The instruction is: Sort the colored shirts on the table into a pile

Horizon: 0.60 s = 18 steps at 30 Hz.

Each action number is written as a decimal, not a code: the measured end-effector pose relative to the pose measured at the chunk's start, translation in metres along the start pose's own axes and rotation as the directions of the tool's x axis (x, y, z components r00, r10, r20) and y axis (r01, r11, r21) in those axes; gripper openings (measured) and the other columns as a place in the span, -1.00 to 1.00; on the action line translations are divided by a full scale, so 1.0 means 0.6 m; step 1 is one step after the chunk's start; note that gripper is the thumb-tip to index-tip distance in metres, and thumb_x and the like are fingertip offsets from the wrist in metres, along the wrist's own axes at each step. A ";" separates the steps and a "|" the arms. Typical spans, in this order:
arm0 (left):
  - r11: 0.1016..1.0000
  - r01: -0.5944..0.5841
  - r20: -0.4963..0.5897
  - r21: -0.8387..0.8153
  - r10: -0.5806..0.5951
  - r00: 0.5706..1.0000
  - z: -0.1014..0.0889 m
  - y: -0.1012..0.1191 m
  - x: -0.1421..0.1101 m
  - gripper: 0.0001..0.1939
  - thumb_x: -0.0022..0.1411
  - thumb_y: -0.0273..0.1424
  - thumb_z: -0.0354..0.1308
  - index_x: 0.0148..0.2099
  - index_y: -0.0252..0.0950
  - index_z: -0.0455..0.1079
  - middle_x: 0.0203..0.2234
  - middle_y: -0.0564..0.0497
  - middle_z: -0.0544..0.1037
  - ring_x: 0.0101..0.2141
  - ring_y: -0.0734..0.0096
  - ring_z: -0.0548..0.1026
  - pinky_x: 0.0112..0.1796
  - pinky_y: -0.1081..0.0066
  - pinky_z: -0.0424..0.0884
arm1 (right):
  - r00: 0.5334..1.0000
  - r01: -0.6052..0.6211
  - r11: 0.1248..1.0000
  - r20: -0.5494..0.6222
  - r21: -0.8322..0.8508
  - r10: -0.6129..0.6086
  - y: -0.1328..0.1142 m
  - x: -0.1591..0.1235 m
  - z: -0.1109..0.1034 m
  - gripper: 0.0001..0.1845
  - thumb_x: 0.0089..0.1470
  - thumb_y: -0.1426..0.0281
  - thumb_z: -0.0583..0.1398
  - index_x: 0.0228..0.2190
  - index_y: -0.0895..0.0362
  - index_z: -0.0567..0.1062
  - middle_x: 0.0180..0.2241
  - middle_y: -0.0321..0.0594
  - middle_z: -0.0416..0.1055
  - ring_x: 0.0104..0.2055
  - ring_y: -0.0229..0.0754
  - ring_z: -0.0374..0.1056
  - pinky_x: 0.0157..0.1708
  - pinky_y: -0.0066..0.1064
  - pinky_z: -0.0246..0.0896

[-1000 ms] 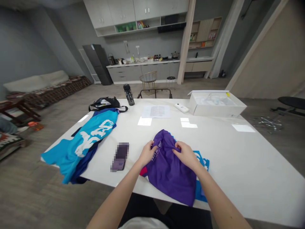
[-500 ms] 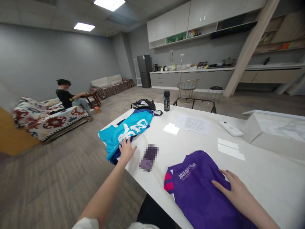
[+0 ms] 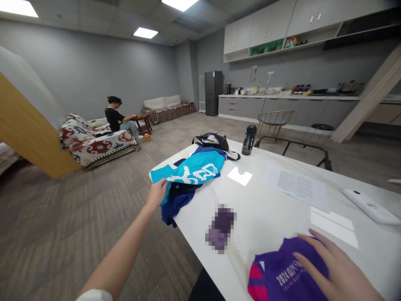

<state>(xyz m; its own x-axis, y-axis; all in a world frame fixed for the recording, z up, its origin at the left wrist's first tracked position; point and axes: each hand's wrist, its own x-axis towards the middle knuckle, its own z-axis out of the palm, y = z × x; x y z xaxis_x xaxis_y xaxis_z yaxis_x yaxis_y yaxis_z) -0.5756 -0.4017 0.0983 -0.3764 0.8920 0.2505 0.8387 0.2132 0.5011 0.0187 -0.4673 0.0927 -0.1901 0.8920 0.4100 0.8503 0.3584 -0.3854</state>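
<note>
My left hand (image 3: 156,193) reaches out to the left edge of the white table (image 3: 272,209) and grips the corner of a light blue shirt (image 3: 194,169) with white print. That shirt lies on top of a dark blue garment (image 3: 177,200) that hangs over the table edge. My right hand (image 3: 338,271) rests flat, fingers spread, on a purple shirt (image 3: 278,274) with white lettering and a pink-striped sleeve at the near edge.
A blurred dark phone (image 3: 221,228) lies between the two shirts. A black bag (image 3: 213,141), a dark bottle (image 3: 249,140), a printed paper (image 3: 297,186) and a white remote (image 3: 371,205) sit further along. A person (image 3: 117,119) sits on a patterned sofa (image 3: 94,142) at the left.
My view has turned further left. My left hand went from lying on the blue shirt to closing on its corner. The right hand stays on the purple shirt.
</note>
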 end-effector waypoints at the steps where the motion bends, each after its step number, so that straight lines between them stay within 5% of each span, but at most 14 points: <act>1: 0.998 -0.045 -0.027 -0.036 0.044 0.999 -0.027 0.026 0.016 -0.60 0.41 -0.14 -0.07 -0.08 -0.23 0.53 -0.23 -0.09 0.64 -0.16 0.10 0.56 -0.12 0.28 0.38 | 0.998 0.041 0.997 0.036 0.072 -0.043 -0.059 0.044 0.001 -0.50 0.15 -0.09 0.16 -0.06 -0.04 0.54 0.12 -0.05 0.42 0.10 0.20 0.39 0.08 0.07 0.32; 5: 0.923 -0.030 0.067 -0.384 0.061 0.996 -0.133 0.153 0.079 -0.66 0.29 -0.13 0.10 -0.19 -0.27 0.56 -0.26 -0.08 0.64 -0.19 0.13 0.56 -0.17 0.29 0.44 | 0.926 0.175 0.855 0.214 0.488 -0.311 -0.319 0.222 0.049 -0.58 0.23 0.10 0.21 0.06 -0.03 0.45 0.01 -0.13 0.46 -0.10 -0.06 0.44 -0.07 -0.18 0.39; 8: 0.673 0.126 0.213 -0.728 0.048 0.976 -0.190 0.237 0.111 -0.64 0.16 -0.18 0.27 -0.08 -0.32 0.52 -0.32 -0.07 0.63 -0.34 0.24 0.57 -0.31 0.34 0.48 | 0.857 0.213 0.715 0.224 0.666 -0.464 -0.470 0.329 0.114 -0.26 -0.08 0.09 0.44 0.09 0.09 0.43 -0.05 -0.09 0.47 -0.17 -0.06 0.41 -0.16 -0.23 0.37; 9: 0.595 0.140 0.219 -0.792 0.062 0.974 -0.202 0.256 0.118 -0.59 0.11 -0.23 0.33 -0.03 -0.32 0.50 -0.33 -0.05 0.62 -0.37 0.29 0.56 -0.34 0.37 0.47 | 0.841 0.229 0.688 0.216 0.689 -0.496 -0.502 0.356 0.133 -0.31 -0.11 0.09 0.45 0.00 0.12 0.48 -0.11 -0.11 0.50 -0.15 -0.03 0.41 -0.15 -0.23 0.35; 11: 0.479 0.118 0.180 -0.870 0.086 0.980 -0.220 0.279 0.127 -0.51 0.04 -0.31 0.40 0.03 -0.33 0.47 -0.37 -0.02 0.59 -0.42 0.38 0.53 -0.39 0.44 0.44 | 0.886 0.177 0.694 0.194 0.698 -0.421 -0.537 0.395 0.158 -0.62 0.09 0.08 0.32 -0.24 0.13 0.54 -0.33 -0.18 0.50 -0.26 -0.06 0.39 -0.19 -0.24 0.30; 13: 0.387 0.087 0.134 -0.918 0.098 0.986 -0.230 0.285 0.129 -0.53 0.04 -0.34 0.41 0.01 -0.36 0.49 -0.41 0.00 0.56 -0.45 0.45 0.49 -0.43 0.49 0.40 | 0.922 0.106 0.667 0.179 0.737 -0.343 -0.541 0.418 0.162 -0.59 0.26 0.05 0.14 -0.39 0.12 0.51 -0.47 -0.23 0.43 -0.37 -0.12 0.35 -0.25 -0.27 0.26; 18: 0.243 0.091 0.126 -0.966 0.132 0.983 -0.227 0.273 0.128 -0.56 0.07 -0.34 0.37 0.02 -0.33 0.51 -0.38 0.00 0.53 -0.44 0.49 0.48 -0.42 0.51 0.40 | 0.940 0.031 0.433 0.120 0.901 -0.319 -0.520 0.448 0.134 -0.54 0.26 -0.01 0.10 -0.26 0.12 0.51 -0.34 -0.22 0.48 -0.31 -0.15 0.36 -0.26 -0.30 0.28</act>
<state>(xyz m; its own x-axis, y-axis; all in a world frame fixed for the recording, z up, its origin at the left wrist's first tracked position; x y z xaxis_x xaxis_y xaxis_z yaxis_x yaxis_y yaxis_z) -0.5209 -0.3524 0.3122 -0.2093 0.9555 0.2081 -0.2103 -0.2518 0.9446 -0.3370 -0.3171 0.2566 -0.5092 0.7573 0.4089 -0.0803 0.4312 -0.8987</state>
